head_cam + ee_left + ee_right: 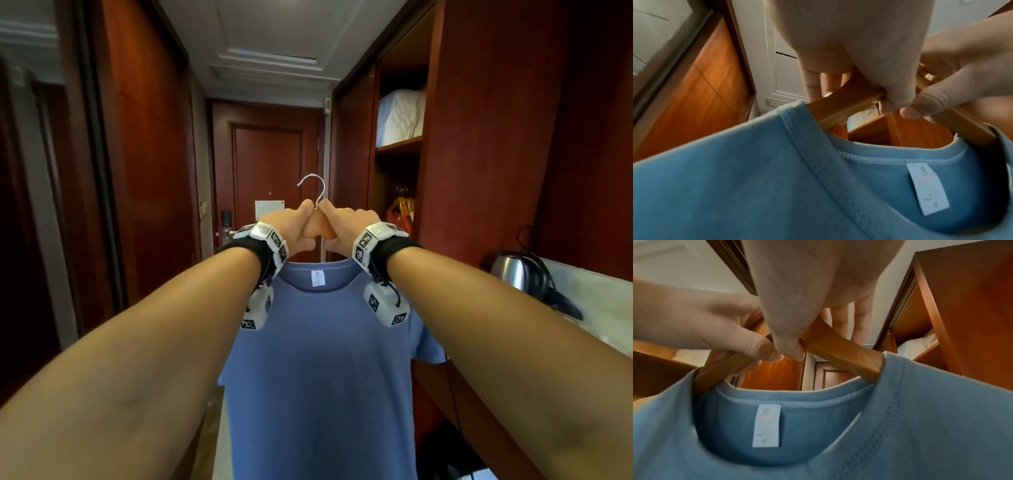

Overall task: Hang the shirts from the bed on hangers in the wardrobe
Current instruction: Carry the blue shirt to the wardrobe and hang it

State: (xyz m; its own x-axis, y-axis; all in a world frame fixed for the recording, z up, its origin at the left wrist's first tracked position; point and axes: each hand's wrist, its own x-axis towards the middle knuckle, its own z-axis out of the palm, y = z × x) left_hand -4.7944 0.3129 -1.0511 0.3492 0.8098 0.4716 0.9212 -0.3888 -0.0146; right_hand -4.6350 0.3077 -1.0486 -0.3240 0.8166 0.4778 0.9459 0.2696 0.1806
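A blue T-shirt hangs on a wooden hanger with a metal hook, held up at chest height in the hallway. My left hand grips the hanger's left arm near the middle. My right hand grips the right arm, thumbs almost touching. In the left wrist view my left hand curls round the hanger above the shirt collar. The right wrist view shows my right hand on the hanger, with the white size label inside the shirt.
The open wardrobe stands ahead on the right, with white bedding on its upper shelf and several hangers on the rail below. A steel kettle sits on a counter at right. A wooden door closes the hallway's end.
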